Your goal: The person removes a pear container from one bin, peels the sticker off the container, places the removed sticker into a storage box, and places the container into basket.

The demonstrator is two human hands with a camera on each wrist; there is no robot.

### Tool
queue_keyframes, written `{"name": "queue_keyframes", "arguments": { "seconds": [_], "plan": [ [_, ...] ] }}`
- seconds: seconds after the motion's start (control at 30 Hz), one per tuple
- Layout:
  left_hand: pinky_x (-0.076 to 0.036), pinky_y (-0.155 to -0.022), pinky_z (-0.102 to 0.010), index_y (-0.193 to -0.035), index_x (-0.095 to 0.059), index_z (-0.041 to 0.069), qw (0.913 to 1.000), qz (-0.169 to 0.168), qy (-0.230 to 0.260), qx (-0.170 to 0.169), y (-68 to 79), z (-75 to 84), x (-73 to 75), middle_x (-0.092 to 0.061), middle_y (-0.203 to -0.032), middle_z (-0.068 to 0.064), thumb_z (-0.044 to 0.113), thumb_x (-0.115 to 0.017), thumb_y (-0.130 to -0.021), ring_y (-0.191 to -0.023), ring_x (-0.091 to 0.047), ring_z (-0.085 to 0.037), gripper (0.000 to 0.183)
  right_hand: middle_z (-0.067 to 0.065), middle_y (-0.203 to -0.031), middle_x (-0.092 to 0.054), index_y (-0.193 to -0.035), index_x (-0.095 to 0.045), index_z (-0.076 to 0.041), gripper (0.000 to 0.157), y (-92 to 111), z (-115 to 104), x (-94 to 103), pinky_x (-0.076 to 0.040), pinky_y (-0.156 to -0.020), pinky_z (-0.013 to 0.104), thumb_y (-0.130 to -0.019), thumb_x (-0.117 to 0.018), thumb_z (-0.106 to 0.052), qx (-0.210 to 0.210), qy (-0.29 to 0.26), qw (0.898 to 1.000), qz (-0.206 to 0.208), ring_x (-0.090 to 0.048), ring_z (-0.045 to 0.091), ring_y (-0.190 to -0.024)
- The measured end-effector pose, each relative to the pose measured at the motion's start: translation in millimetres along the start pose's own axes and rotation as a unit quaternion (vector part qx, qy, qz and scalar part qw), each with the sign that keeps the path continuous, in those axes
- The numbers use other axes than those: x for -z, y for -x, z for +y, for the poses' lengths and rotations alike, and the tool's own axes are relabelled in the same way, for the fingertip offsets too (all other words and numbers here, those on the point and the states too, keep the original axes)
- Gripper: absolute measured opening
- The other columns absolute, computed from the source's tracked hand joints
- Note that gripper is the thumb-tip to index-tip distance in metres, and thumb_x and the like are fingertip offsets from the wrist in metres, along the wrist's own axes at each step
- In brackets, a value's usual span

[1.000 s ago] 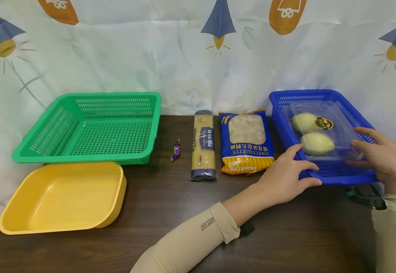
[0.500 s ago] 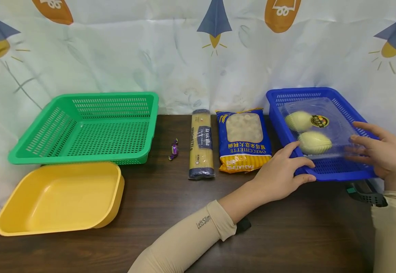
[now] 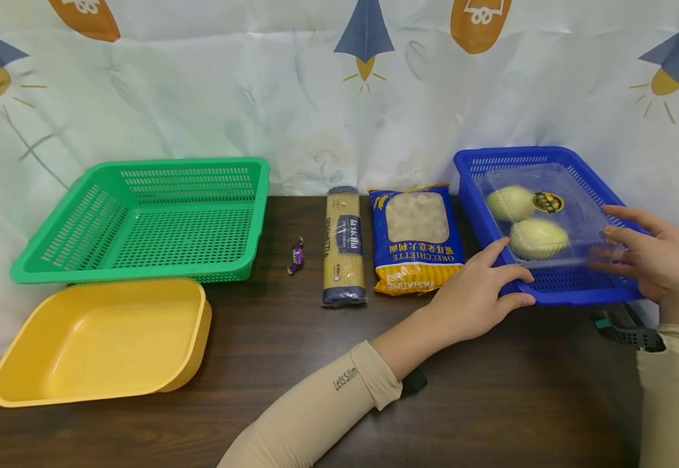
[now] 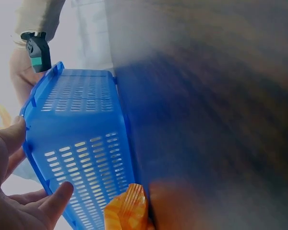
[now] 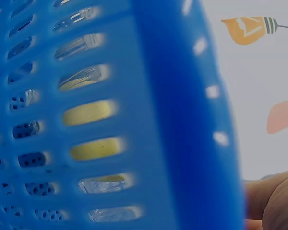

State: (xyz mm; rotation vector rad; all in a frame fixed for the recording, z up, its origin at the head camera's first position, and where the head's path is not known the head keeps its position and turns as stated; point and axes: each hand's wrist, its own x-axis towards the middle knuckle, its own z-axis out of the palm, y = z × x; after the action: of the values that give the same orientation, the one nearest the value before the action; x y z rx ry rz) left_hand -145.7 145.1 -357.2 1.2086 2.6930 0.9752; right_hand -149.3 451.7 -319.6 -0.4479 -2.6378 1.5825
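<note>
A clear plastic box [image 3: 579, 218] with a dark round sticker lies inside the blue basket [image 3: 556, 297]. Two pale yellow-green oval pieces [image 3: 538, 238], ribbed on the surface, show through the box. My left hand [image 3: 468, 296] grips the basket's front left rim, its thumb along the front edge; the left wrist view has the thumb and fingers at that rim. Over the right side of the basket, my right hand [image 3: 661, 257] has its fingers loosely extended at the box's right edge, the lower ones blurred. Through the slots in the right wrist view, yellow patches show.
Left of the blue basket lie a blue-and-orange orecchiette bag [image 3: 415, 253], a spaghetti pack [image 3: 344, 273] and a purple-wrapped candy [image 3: 296, 256]. At the left stand a green basket [image 3: 250, 260] and, in front of it, a yellow tub [image 3: 196, 338]. A patterned cloth [image 3: 292, 97] hangs behind.
The head view has shifted slightly. The right hand's fingers have loosened a little at the box's edge. The left hand keeps its place on the basket rim.
</note>
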Motion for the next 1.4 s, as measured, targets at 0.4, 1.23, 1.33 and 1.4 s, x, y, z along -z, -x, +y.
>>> {"name": "queue_keyframes", "arguments": {
  "seconds": [0.4, 1.23, 1.33, 1.4],
  "plan": [
    [-0.041, -0.122, -0.034, -0.142, -0.072, 0.035, 0.9999, -0.012, 0.007, -0.001, 1.3, -3.9, 4.5, -0.025, -0.18, 0.0, 0.053, -0.06, -0.11, -0.161, -0.032, -0.017, 0.038, -0.009, -0.115, -0.054, -0.165, -0.041, -0.024, 0.049, 5.9, -3.9, -1.0, -0.06, -0.06, 0.02, -0.117, -0.048, -0.018, 0.022, -0.12, 0.992, -0.008, -0.074, 0.001, -0.078],
    [-0.03, -0.129, -0.041, -0.168, -0.044, 0.032, 0.998, -0.006, 0.046, 0.043, 1.2, -19.1, 32.3, -0.022, -0.181, 0.004, 0.066, -0.053, -0.109, -0.165, -0.02, -0.011, 0.069, 0.002, -0.082, -0.067, -0.14, -0.066, -0.022, 0.035, 17.6, -15.5, 6.6, -0.062, -0.056, 0.024, -0.114, -0.051, -0.003, 0.123, -0.264, 0.956, -0.018, -0.079, 0.012, -0.073],
    [-0.03, -0.13, -0.04, -0.173, -0.033, 0.029, 0.9961, 0.015, 0.07, 0.052, 2.0, -24.7, 40.8, -0.023, -0.18, 0.003, 0.067, -0.054, -0.108, -0.165, -0.02, -0.01, 0.078, 0.002, -0.081, -0.066, -0.14, -0.065, -0.022, 0.035, 20.0, -20.8, 4.8, -0.062, -0.057, 0.023, -0.114, -0.051, -0.003, 0.13, -0.259, 0.957, -0.014, -0.079, 0.012, -0.073],
    [-0.028, -0.13, -0.038, -0.175, -0.027, 0.028, 0.9937, 0.033, 0.092, 0.054, 2.9, -29.4, 47.4, -0.024, -0.18, 0.004, 0.067, -0.056, -0.107, -0.164, -0.02, -0.01, 0.084, 0.003, -0.081, -0.065, -0.14, -0.066, -0.022, 0.036, 21.3, -24.5, 4.0, -0.061, -0.057, 0.023, -0.114, -0.05, -0.002, 0.134, -0.262, 0.956, -0.013, -0.079, 0.012, -0.072]
  ]
}}
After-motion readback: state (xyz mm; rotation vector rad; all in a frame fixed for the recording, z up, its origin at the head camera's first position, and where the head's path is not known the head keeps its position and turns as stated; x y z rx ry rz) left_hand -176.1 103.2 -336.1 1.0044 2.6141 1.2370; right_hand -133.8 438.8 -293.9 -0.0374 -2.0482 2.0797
